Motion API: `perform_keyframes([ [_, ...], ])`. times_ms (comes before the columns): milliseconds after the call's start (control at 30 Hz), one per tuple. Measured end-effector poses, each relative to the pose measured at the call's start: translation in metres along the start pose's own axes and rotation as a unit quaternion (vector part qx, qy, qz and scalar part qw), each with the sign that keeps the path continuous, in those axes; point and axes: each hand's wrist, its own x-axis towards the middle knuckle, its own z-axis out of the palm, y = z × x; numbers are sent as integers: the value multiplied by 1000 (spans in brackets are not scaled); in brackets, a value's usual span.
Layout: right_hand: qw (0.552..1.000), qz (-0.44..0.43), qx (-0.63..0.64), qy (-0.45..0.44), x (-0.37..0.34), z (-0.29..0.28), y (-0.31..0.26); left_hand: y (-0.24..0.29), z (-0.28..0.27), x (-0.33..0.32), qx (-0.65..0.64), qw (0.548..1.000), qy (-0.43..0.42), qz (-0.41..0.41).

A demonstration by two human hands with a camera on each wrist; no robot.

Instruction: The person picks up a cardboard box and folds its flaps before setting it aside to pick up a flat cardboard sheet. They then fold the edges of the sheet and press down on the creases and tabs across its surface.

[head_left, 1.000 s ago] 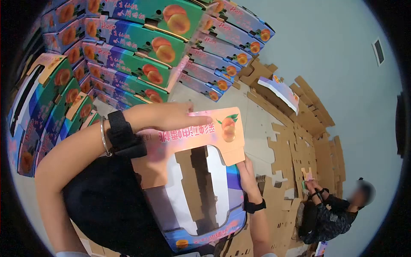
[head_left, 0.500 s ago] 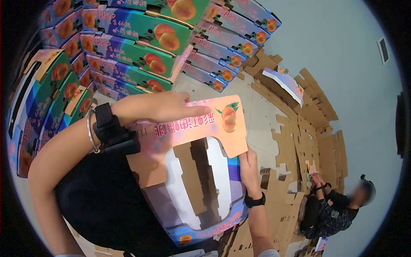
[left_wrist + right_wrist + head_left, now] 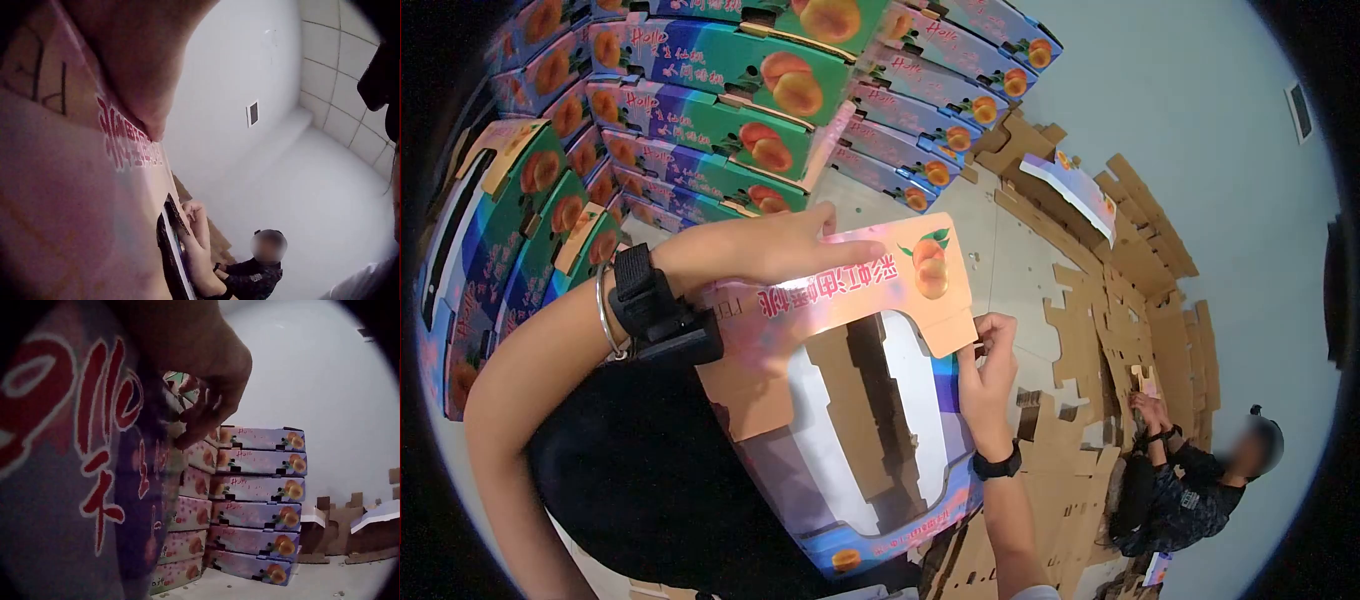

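Note:
A printed cardboard fruit box point(image 3: 830, 280), with a peach picture, pink lettering and a large opening in its top, lies tilted across the person's lap. Along its far edge, my left hand point(image 3: 785, 247) holds the box, thumb flat on the printed top and the other fingers mostly hidden behind the edge. My right hand point(image 3: 988, 372) is at the right corner beside the top panel's end, with bent fingers and thumb pinching there. In the right wrist view those curled fingers point(image 3: 206, 412) reach past the box's printed side wall point(image 3: 94, 456).
Stacks of printed boxes point(image 3: 720, 90) rise ahead and to the left, with another stack point(image 3: 256, 506) beyond. Flat brown cardboard pieces point(image 3: 1090, 370) cover the floor on the right. A seated person point(image 3: 1190, 500) handles a small piece at far right.
My right hand has moved up the box's side to the corner, its fingers now bent and showing above the edge. My left hand keeps its hold on the far edge.

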Motion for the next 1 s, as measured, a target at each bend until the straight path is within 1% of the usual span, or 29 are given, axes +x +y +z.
perform_keyframes([
  [67, 1000, 14, -22, 3, 2, 1, -3, -1, -1, 0, -11, 1000, -3, 1],
  [133, 997, -24, -55, -54, 5, 0, -2, -2, -1, -1, -22, 1000, -5, 1],
  [200, 996, -31, -65, -56, 5, 1, 0, -4, -1, 1, -31, 999, -14, 3],
  [367, 992, -33, -112, -55, 7, 1, -3, -7, 0, 4, -22, 1000, 2, -11],
  [433, 990, -44, -127, -41, 7, 2, -2, -3, -3, 1, -17, 1000, 4, -17],
  [533, 989, -65, -130, -17, 6, 3, -3, -5, -2, 2, -33, 999, -21, -16],
  [600, 987, -65, -146, -13, 4, 1, -1, -12, 5, 10, -28, 998, 48, 6],
  [633, 985, -67, -160, -7, 4, 0, 0, -13, 5, 12, -28, 998, 48, 7],
  [700, 985, -64, -160, 5, 4, -1, 1, -9, 3, 13, -36, 999, 8, 9],
  [733, 985, -60, -159, 17, 3, -1, 1, -6, 0, 11, -36, 999, 7, 9],
  [800, 989, -44, -140, 13, 4, 0, -3, 1, -4, 6, 5, 998, -31, -48],
  [867, 992, -30, -122, 10, 5, 1, -1, -4, -2, 9, 3, 999, -32, -43],
  [933, 983, -103, -146, 45, 5, 3, 7, 0, -2, 6, 1, 999, -32, -36],
  [1000, 984, -105, -138, 49, 4, 0, 4, 4, -4, 3, 1, 999, -38, -20],
])
